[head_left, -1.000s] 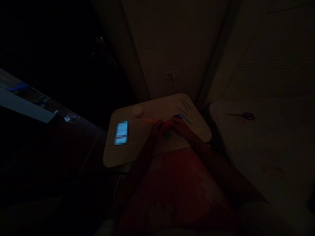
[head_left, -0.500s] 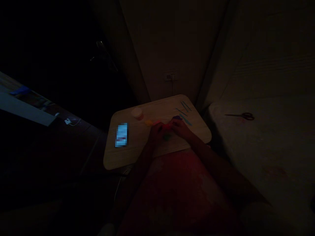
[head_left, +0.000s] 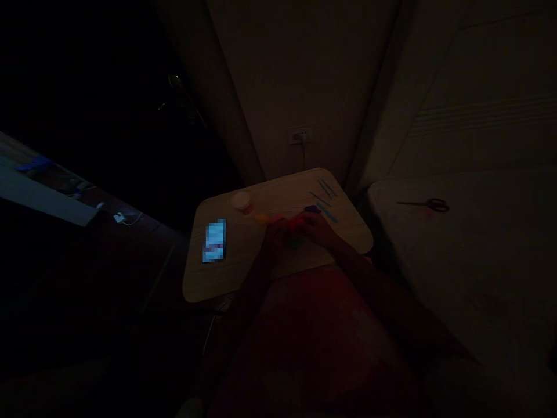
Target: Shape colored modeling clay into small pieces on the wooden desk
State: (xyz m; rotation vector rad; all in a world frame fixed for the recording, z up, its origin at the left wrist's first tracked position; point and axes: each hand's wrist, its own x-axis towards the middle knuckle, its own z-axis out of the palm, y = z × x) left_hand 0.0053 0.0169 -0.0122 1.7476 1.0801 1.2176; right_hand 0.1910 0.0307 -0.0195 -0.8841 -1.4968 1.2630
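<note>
The largest thing is a pale, wide surface (head_left: 435,249), well to the right of the grip, and on it lie scissors (head_left: 436,204) with their blades pointing toward the grip side. Next in size is the light wooden table (head_left: 248,270) with rounded corners, which is under and around the grip. Over the table, the left hand (head_left: 274,237) and the right hand (head_left: 318,229) come close together, and between their fingers is a soft-looking red piece (head_left: 296,223). Both hands have a narrow grip on this piece; because the light is very dim, I cannot tell how firmly each finger presses. To the left of the grip lies a phone (head_left: 214,241) with a bright screen. Smaller is the pale tub (head_left: 242,202), which stands to the left and beyond the grip. Beyond the grip and to the right are several thin blue-green tools (head_left: 327,212), lying apart from the hands. The smallest are the lumps: purple lump (head_left: 312,208) just beyond the right hand, green lump (head_left: 295,244) on the near side of the grip, pink lump (head_left: 277,218) beside the left fingers, and orange lump (head_left: 262,218) farther left
</note>
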